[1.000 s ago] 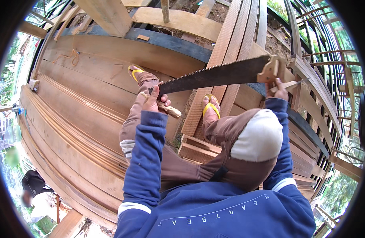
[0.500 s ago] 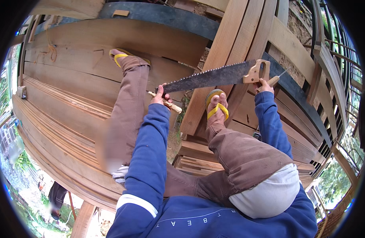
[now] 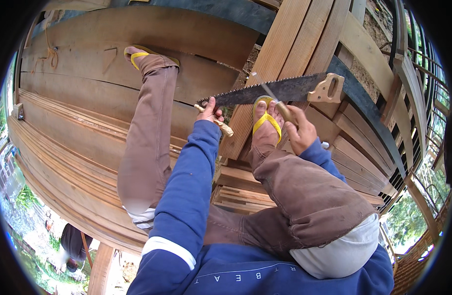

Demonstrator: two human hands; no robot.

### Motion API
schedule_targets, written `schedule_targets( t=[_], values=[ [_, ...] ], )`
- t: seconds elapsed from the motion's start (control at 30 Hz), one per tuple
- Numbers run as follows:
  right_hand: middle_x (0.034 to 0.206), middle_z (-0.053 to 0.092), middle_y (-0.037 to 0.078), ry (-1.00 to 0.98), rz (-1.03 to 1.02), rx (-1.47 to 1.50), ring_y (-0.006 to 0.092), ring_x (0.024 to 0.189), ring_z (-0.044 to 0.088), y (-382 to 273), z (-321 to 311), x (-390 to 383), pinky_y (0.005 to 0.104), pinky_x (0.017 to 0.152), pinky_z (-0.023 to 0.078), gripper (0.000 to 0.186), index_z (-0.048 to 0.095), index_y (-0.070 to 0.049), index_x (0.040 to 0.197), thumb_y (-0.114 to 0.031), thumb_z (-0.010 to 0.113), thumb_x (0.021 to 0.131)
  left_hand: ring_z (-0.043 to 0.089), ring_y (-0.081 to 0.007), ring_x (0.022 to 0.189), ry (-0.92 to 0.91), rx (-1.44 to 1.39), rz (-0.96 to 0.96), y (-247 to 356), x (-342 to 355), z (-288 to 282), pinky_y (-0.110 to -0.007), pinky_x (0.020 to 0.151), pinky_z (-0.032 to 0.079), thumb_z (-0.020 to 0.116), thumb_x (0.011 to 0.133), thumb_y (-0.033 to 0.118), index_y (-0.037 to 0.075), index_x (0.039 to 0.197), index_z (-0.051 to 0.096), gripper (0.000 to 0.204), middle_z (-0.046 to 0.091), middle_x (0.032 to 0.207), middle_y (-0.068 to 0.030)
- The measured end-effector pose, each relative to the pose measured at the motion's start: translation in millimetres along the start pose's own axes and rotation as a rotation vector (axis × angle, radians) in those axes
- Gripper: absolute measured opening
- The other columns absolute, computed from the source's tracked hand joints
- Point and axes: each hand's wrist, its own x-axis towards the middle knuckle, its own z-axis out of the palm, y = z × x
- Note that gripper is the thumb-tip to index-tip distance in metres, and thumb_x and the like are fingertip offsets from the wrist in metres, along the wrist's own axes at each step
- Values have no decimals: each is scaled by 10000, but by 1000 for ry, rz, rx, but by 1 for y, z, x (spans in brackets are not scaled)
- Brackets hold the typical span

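A handsaw lies crosswise in front of me, its dark blade [image 3: 285, 87] teeth up and its pale wooden handle [image 3: 328, 88] at the right with no hand on it. My left hand [image 3: 210, 114] is closed around the blade's narrow tip, thumb up; a tan, wrapped-looking stick [image 3: 226, 130] also passes through this grip. My right hand [image 3: 302, 132] grips the wooden handle of a thin file [image 3: 285, 111]. Its metal shaft slants up and left across the blade; whether it touches the teeth I cannot tell. My right foot [image 3: 267, 123] in a yellow-strapped sandal is just below the blade.
Long planks [image 3: 290, 44] run away under the saw. Wide brown boards [image 3: 88, 98] lie to the left, where my other foot [image 3: 140, 53] rests. Stacked strips [image 3: 240, 196] and a dark beam [image 3: 368, 105] are nearby. A person [image 3: 73, 243] is partly visible at lower left.
My right hand has left the saw handle and moved left and nearer me, swinging the file's shaft from pointing right to pointing left over the blade. My left hand keeps the tip.
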Motion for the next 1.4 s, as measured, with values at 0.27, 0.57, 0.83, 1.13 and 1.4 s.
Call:
schedule_targets(
  t=[0.27,0.57,0.83,1.13,1.4],
  values=[
    [845,595,168,-307,-40,-212,367,736,623,-14,1,2,442,700,534,515,504,-285,1399,-182,575,900,502,-114,534,135,154,-10,-3,-1,16,-267,409,410,797,822,325,67,850,586,335,565,729,-20],
    [807,597,180,-303,-88,-201,341,720,610,-19,6,1,416,682,499,511,528,-195,1388,-103,594,890,482,-119,490,179,211,-1,-1,-2,19,-273,391,399,799,816,359,56,811,577,375,565,692,-29],
    [951,643,258,-345,-44,-246,409,856,635,-26,7,13,460,777,506,479,517,-130,1383,-114,570,907,498,-128,477,206,204,29,4,-4,28,-270,390,402,805,814,340,73,776,562,364,575,649,-33],
    [936,632,214,-280,-72,-170,377,862,628,-31,11,15,437,773,509,458,530,-141,1371,-139,581,916,484,-128,436,180,220,56,13,0,32,-256,383,395,799,824,312,87,795,553,335,572,607,-40],
    [929,614,181,-195,-16,-165,363,838,635,-39,3,18,422,765,528,506,544,-166,1362,-160,631,864,479,-126,459,199,84,170,27,5,-2,-257,390,396,794,832,286,81,800,555,316,544,612,-33]
  ],
)
